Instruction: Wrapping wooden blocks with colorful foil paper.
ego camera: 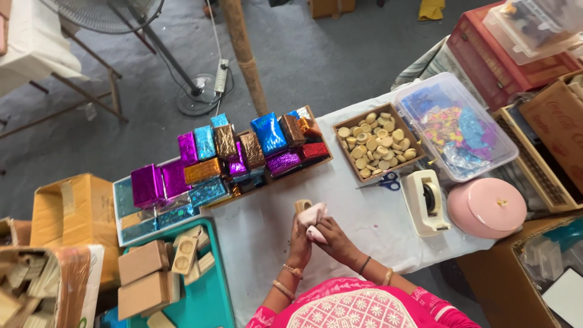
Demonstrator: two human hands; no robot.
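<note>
Left hand: the left hand [299,238] is curling closed around a small wooden block [302,205], fingers wrapping its lower part.
Right hand: the right hand [331,235] is pinching a crumpled pale pink cloth [313,218] against the block, fingers bent tight.
Block's place: it is standing upright over the white tablecloth [364,225], near the tape dispenser [425,201], on the side away from the pink lid.
Scissors: blue-handled scissors [382,181] are lying just beside the dispenser.
Discs: pale round discs are filling a shallow wooden tray [378,144] beyond the dispenser.
Foil boxes: shiny crinkled foil-wrapped boxes [243,155] are standing well apart from the dispenser.
Lid: a smooth round pink lid [487,206] is touching the dispenser's other side.
</note>
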